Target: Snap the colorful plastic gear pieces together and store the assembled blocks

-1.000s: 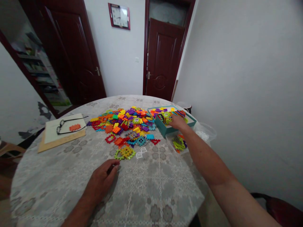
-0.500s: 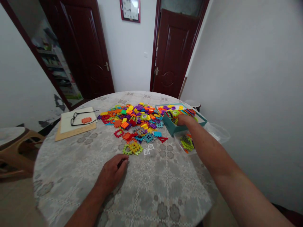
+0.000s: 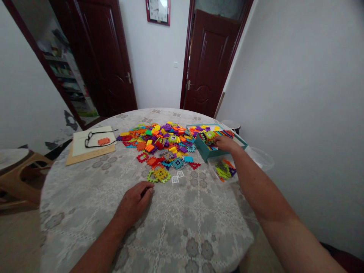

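Observation:
My left hand (image 3: pixel 138 198) rests on the tablecloth, fingers loosely curled in and nothing visible in them. Just beyond its fingertips lie a lime-green and a yellow notched plastic building piece (image 3: pixel 162 174), with small white window-shaped pieces (image 3: pixel 175 179) to their right. My right hand (image 3: pixel 226 144) reaches over the near side of a teal box (image 3: pixel 209 153) holding rows of colourful pieces. Its fingers are bent together beside a lime-green piece with a white window (image 3: pixel 209 135); whatever is between them is hidden.
A big heap of mixed building pieces (image 3: pixel 159 138) covers the middle of the table. Below the box stands a clear plastic tub (image 3: pixel 212 165) with more pieces; a clear lid (image 3: pixel 264 159) lies right. Black glasses (image 3: pixel 96 145) and an orange piece (image 3: pixel 104 141) lie on papers (image 3: pixel 81 155).
My right hand has risen slightly out of the box, so more of it shows. My left hand stays put on the table. The camera view has shifted a little.

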Tool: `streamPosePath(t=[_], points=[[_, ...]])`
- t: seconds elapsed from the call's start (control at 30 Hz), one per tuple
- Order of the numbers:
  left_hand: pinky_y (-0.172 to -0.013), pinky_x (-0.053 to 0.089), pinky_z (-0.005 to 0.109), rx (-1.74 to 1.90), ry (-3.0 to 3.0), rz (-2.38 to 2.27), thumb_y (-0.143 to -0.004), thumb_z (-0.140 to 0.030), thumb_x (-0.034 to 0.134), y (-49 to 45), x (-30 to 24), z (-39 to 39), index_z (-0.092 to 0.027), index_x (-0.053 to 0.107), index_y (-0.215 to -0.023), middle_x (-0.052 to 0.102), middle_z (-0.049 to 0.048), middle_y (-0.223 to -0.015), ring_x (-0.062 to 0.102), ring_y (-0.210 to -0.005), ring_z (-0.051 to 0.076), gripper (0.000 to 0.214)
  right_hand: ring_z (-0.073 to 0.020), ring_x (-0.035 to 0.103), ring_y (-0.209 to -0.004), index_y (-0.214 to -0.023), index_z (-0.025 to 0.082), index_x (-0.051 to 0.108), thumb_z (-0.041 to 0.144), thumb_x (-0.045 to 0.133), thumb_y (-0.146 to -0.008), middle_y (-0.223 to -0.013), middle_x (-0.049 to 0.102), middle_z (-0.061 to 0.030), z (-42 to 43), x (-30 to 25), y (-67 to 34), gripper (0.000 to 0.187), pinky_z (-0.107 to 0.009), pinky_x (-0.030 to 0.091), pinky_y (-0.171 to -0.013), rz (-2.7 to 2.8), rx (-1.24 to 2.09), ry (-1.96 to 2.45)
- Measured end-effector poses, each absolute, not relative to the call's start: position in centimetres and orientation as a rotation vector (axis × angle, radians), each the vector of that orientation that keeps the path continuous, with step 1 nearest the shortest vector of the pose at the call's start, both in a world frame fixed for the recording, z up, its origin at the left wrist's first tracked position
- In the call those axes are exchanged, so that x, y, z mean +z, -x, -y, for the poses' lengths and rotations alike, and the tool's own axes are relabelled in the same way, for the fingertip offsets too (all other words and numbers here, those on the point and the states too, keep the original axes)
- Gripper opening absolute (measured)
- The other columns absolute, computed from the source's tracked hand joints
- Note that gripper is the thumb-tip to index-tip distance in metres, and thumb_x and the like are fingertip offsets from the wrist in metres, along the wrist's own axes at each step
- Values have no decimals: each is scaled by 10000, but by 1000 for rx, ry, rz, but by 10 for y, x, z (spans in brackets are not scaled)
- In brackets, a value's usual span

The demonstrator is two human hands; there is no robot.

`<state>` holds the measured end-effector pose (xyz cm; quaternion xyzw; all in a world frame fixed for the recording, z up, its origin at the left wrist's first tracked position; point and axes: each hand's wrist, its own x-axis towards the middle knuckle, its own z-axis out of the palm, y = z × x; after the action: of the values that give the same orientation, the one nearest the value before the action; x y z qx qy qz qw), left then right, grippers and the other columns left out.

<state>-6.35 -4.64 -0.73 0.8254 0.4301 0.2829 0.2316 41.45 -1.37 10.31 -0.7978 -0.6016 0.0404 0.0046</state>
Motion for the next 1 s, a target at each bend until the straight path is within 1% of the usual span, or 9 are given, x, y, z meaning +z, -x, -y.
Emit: streamPosePath(t=[0.13,0.23,0.33,0.47,0.53,0.6,0.73,0.83,1.0], points=[[-860,560,321,799,-2270,-1166,-981,-381,530,61,-6,49,-230,744,-1031,788,37,-992,730,-913,215,266,-234,678,-1186,-1272,131,737,128,445,-964,-1339,724,-146,37,103,-401,425,-276,475,-982,1862,-6,2406],[-854,549,319,813,-2271,-1154,-976,-336,530,59,-6,51,-218,737,-1025,780,40,-977,720,-902,208,243,-239,704,-1103,-1208,154,743,192,444,-995,-1239,760,-130,57,99,-375,369,-303,501,-951,1871,-91,2160],[-840,540,318,802,-2266,-1171,-976,-296,526,59,-6,53,-213,725,-1025,767,39,-954,706,-876,200,221,-217,726,-1009,-1181,196,733,226,475,-1000,-1132,786,-88,79,98,-335,316,-298,528,-895,1924,77,1865],[-851,539,320,810,-2273,-1176,-957,-235,539,59,-7,57,-206,697,-1053,736,40,-965,680,-843,183,187,-204,722,-984,-1158,228,723,275,484,-1035,-1087,784,-61,102,92,-270,272,-309,531,-875,2121,385,1619],[-876,543,327,861,-2272,-1200,-940,-206,548,57,-8,57,-200,679,-1119,710,51,-1036,666,-837,172,222,-207,717,-994,-1155,215,721,285,509,-1036,-1105,777,-73,106,82,-242,253,-316,530,-880,2227,470,1558],[-911,548,336,919,-2253,-1254,-923,-181,555,55,-9,55,-192,640,-1250,666,81,-1176,662,-873,167,338,-216,709,-1035,-1230,196,699,291,551,-1024,-1201,754,-102,104,67,-217,271,-331,531,-909,2276,476,1546],[-1049,514,378,872,-2261,-1323,-873,-153,615,47,-9,39,-182,511,-1464,564,147,-1402,636,-1175,229,600,-268,648,-1203,-1436,203,576,355,651,-982,-1417,629,-159,88,39,-181,485,-393,511,-1002,2264,295,1644],[-1101,475,401,732,-2303,-1327,-830,-133,666,42,-6,26,-191,576,-1397,624,143,-1334,604,-1265,273,577,-300,627,-1211,-1433,219,561,403,688,-955,-1391,614,-165,76,26,-160,527,-399,524,-950,2259,202,1771],[-987,515,380,583,-2318,-1352,-859,-171,660,39,1,18,-173,679,-1188,678,140,-1168,655,-1128,286,330,-259,648,-1062,-1302,218,620,388,627,-987,-1286,626,-141,68,9,-146,358,-334,514,-851,2196,128,1839]])
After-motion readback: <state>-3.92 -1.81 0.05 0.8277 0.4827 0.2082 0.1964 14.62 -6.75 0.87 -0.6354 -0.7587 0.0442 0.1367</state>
